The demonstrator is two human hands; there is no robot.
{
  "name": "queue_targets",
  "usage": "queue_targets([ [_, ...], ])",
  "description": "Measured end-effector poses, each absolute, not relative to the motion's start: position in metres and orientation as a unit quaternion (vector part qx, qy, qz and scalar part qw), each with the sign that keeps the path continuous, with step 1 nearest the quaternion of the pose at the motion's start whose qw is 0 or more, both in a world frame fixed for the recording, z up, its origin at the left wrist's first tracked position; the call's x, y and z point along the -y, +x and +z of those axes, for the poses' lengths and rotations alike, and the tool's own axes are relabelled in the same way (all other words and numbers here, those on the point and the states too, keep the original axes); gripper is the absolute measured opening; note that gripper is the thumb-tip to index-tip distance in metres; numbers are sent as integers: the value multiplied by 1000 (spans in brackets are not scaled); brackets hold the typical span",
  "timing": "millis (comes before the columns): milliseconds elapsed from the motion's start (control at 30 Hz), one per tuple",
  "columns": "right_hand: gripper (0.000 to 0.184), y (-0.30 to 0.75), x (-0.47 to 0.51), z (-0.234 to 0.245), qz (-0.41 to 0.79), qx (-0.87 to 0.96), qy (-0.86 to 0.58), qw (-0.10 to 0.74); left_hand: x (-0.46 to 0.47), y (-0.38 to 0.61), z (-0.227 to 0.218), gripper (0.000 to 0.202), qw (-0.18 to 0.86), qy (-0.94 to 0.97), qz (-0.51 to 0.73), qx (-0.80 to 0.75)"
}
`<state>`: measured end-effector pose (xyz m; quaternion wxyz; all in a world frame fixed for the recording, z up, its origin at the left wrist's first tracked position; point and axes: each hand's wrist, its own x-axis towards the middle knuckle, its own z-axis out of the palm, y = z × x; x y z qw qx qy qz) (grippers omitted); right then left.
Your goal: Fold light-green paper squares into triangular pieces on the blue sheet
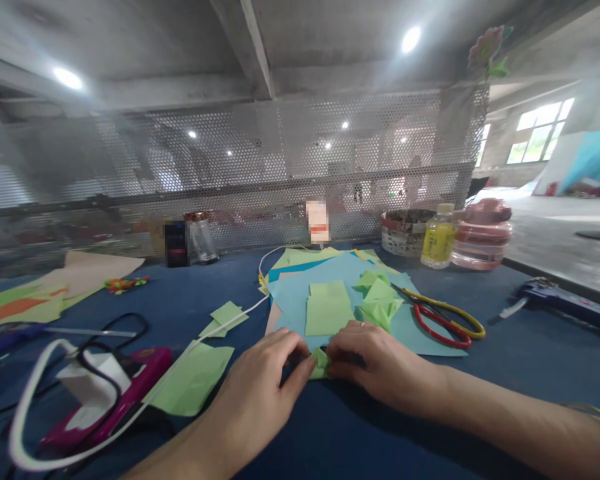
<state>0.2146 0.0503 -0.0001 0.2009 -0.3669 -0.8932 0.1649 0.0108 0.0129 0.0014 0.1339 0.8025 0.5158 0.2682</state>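
Between my two hands, near the front of the blue table, is a small folded piece of light green paper (321, 364). My left hand (275, 365) pinches its left side with thumb and fingers. On the right side, my right hand (375, 360) is closed on the same paper, its fingertips partly hidden. Just beyond lie a square stack of green paper (329, 308) and several folded green paper pieces (381, 312), all on light blue sheets (300, 280). Scissors (443, 320) with red and yellow handles rest on the sheets' right edge.
At left, a magenta power strip (153, 373) holds a white plug and cables; a white cable (180, 363) crosses green paper (195, 380). A glue gun (570, 303) lies at right. A yellow-labelled bottle (439, 237), pink jug (481, 237) and basket (405, 233) stand behind, before a perforated metal screen (290, 153).
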Motion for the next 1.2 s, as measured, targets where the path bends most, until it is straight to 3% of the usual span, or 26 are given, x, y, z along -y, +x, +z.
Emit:
queue_targets([
  [200, 7, 215, -52, 1, 162, 902, -352, 190, -13, 10, 1, 25, 129, 811, 282, -497],
  [500, 9, 212, -49, 3, 202, 874, -393, 202, -16, 7, 0, 20, 110, 810, 231, -527],
  [733, 9, 210, -49, 2, 168, 886, -383, 198, -16, 9, -1, 17, 103, 811, 229, -528],
  [1000, 9, 210, -45, 3, 164, 885, -393, 190, -13, 5, 6, 22, 182, 808, 195, -526],
  [1200, 17, 212, -47, 1, 147, 898, -372, 184, -17, 6, 1, 14, 186, 808, 213, -516],
])
